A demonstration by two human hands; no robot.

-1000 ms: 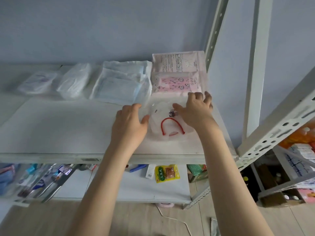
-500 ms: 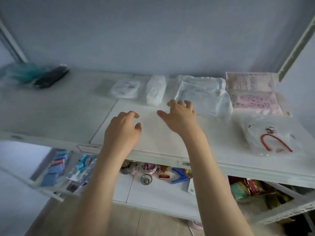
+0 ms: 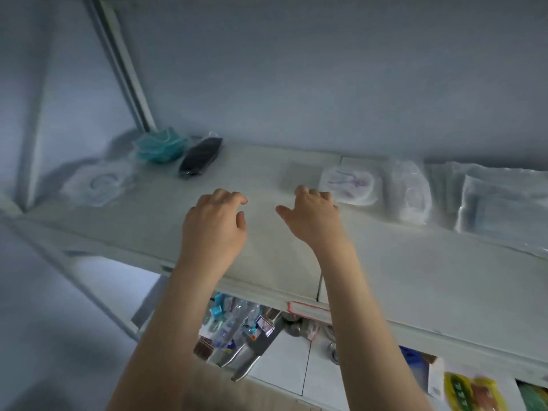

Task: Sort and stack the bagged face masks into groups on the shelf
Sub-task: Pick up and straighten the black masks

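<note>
left hand (image 3: 214, 225) and right hand (image 3: 308, 216) hovered over bare shelf (image 3: 267, 262), fingers loosely curled, holding nothing | bagged white masks (image 3: 350, 185) lay far right, beside right hand; teal mask (image 3: 160, 145) and black mask (image 3: 201, 155) far left | since earlier, view swung left, red-strap bag gone from sight

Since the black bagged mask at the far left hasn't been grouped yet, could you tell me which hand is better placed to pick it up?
Probably the left hand. It is empty with fingers spread and sits nearer the black bagged mask. The right hand, also empty, is beside the white bagged mask, so it would have to cross over.
</note>
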